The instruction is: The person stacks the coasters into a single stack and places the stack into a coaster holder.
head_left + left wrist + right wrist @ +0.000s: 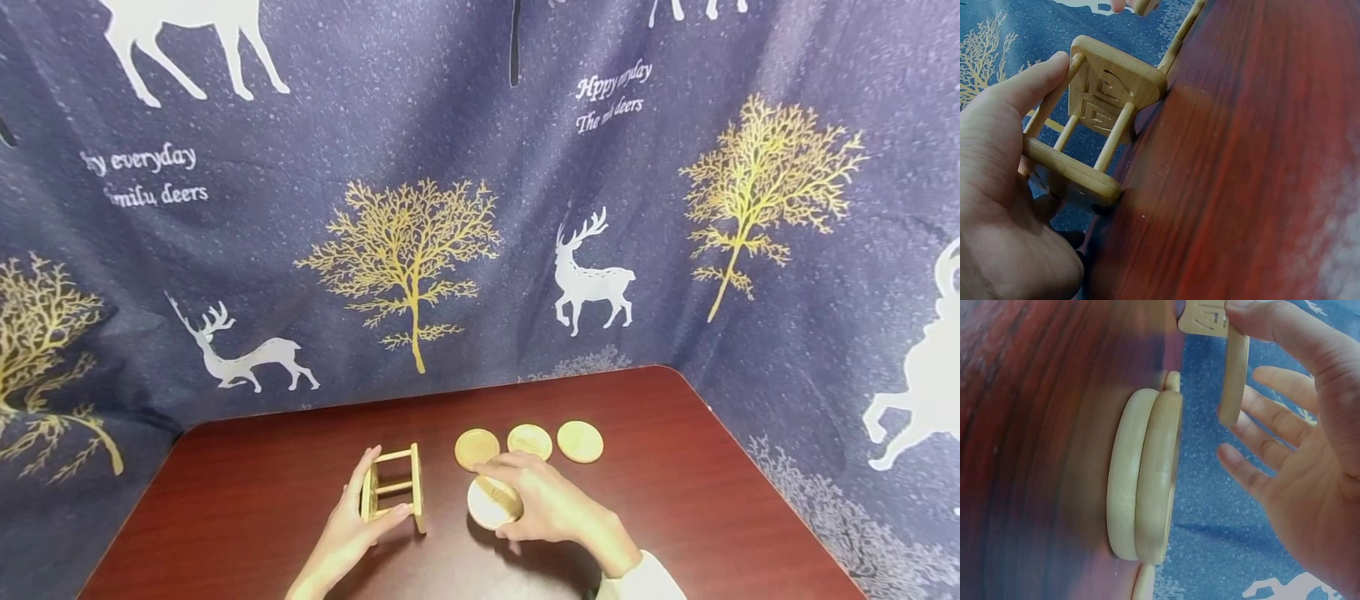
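My left hand (356,512) grips a light wooden coaster holder (417,487), two flat end plates joined by thin rods, at the left of the table. A cut-out pattern marks its end plate (1116,81) in the left wrist view. To the right, my right hand (551,500) pinches a round wooden coaster (1234,381), held nearly edge-on at its rim. Beneath it, a pale coaster (487,510) lies on the table. Two coasters (1159,481) appear stacked in the right wrist view, the held one apart from them.
Behind the right hand, three more round coasters lie in a row: left (477,450), middle (529,440) and right (580,442). The dark red table (675,467) ends at a blue cloth (465,125) printed with deer and trees.
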Available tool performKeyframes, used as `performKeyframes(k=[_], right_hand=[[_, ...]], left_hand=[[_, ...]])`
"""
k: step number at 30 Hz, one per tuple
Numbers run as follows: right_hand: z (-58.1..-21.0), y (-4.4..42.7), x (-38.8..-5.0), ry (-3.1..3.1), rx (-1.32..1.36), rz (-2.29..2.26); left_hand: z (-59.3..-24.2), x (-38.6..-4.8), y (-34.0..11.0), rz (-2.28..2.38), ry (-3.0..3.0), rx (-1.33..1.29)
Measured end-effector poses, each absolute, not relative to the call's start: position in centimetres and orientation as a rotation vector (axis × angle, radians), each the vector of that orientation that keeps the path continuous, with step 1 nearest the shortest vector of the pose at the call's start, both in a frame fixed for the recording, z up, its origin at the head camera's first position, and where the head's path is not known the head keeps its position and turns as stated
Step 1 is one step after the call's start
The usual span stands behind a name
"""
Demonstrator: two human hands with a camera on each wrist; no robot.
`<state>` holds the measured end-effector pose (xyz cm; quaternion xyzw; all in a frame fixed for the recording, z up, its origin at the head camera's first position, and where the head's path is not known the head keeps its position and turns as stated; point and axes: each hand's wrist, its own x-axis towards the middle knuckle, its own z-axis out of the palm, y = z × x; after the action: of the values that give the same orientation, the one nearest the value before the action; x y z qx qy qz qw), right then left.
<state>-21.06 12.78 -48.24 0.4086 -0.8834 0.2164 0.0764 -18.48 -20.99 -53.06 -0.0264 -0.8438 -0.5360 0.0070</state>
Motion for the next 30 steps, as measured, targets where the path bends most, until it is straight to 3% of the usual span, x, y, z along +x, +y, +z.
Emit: performKeyframes(k=[30], right_hand=[[-48.2, 16.1, -21.2, -2.619, 1.182, 0.665]], left_hand=[[-53.0, -18.5, -20.9, -1.712, -2.619, -0.048]])
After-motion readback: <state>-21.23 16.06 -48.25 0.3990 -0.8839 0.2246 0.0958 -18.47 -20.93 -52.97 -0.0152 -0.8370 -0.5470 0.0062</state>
